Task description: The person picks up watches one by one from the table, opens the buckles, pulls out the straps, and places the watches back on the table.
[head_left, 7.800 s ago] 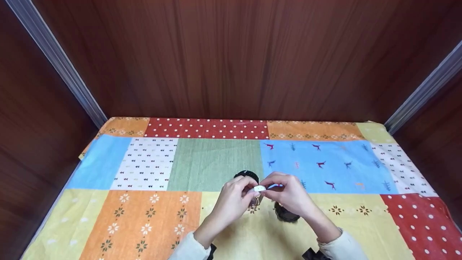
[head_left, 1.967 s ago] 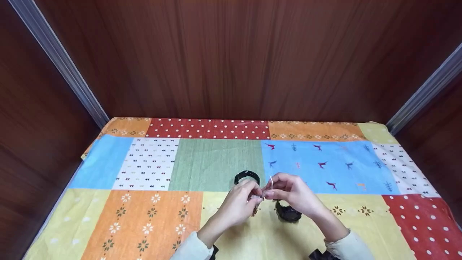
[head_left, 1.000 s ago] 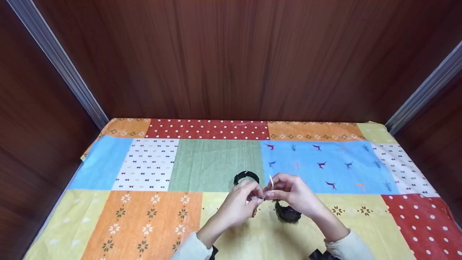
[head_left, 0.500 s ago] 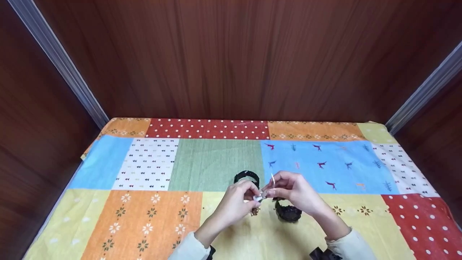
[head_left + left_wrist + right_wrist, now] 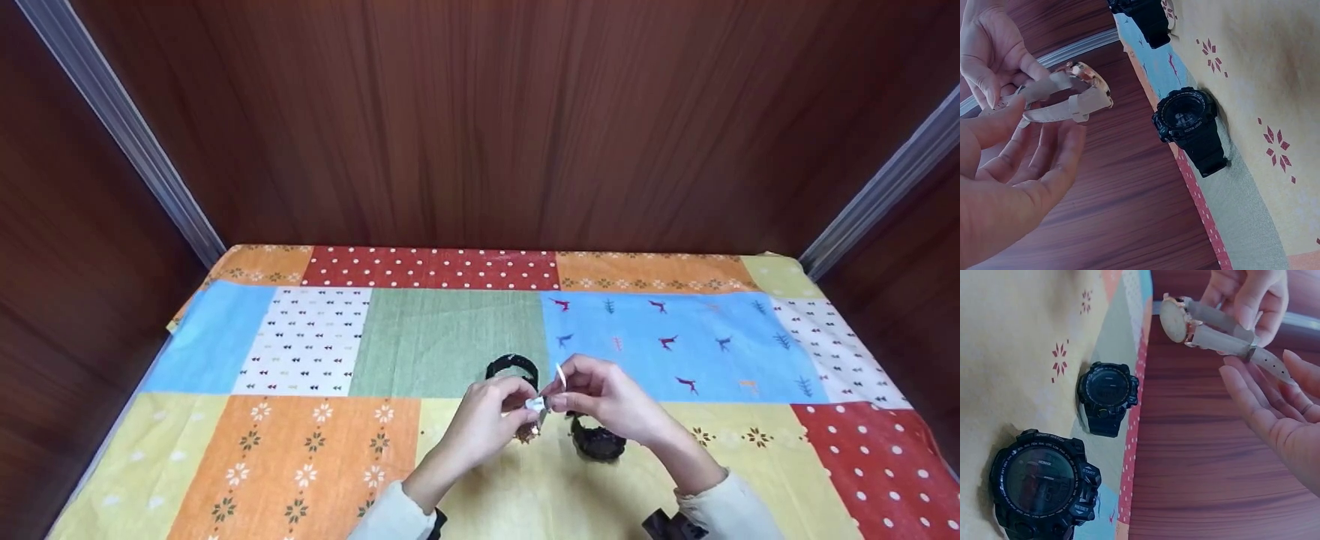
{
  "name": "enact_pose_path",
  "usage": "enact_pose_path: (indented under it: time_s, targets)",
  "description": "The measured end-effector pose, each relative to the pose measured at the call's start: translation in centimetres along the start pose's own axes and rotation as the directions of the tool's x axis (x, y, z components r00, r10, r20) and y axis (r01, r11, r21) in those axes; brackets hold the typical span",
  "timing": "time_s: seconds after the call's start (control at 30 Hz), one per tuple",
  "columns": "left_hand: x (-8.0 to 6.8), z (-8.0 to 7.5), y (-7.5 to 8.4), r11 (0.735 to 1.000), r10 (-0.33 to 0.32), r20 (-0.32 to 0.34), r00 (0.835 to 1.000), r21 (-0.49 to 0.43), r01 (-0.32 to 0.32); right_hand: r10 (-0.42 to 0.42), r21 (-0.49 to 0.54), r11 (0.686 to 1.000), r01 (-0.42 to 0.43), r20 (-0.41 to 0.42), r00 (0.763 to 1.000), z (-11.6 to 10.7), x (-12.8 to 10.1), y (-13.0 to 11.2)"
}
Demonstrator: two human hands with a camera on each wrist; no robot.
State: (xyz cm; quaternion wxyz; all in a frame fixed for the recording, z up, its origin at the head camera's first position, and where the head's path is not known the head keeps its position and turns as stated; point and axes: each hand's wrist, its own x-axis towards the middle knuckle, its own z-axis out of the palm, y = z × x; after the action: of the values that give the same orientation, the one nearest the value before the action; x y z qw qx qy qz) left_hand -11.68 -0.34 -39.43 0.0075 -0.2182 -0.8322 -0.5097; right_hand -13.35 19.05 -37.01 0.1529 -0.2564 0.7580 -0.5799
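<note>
Beige-strap watch (image 5: 1069, 93) is pinched by both the left hand (image 5: 484, 420) and right hand (image 5: 607, 401), lifted off the counter (image 5: 300, 465) to work its strap, two black watches (image 5: 1044, 486) lying below.

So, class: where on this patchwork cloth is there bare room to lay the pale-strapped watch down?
Bare patches: the orange flowered square, the white arrow square and the blue bird panel. Crowded: the middle, where both hands hold the watch between two black watches.
</note>
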Motion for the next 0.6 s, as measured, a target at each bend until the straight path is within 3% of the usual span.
enact_pose_path:
  time_s: [0.3, 0.6]
  targets:
    - [0.1, 0.1, -0.1, 0.999, 0.014, 0.013, 1.0, -0.038, -0.014, 0.009, 0.119, 0.993, -0.019, 0.088, 0.996, 0.3, 0.2, 0.7]
    - [0.1, 0.1, 0.1, 0.999, -0.007, -0.001, 1.0, -0.044, 0.007, -0.027, -0.023, 0.999, 0.028, 0.044, 0.999, 0.4, 0.3, 0.8]
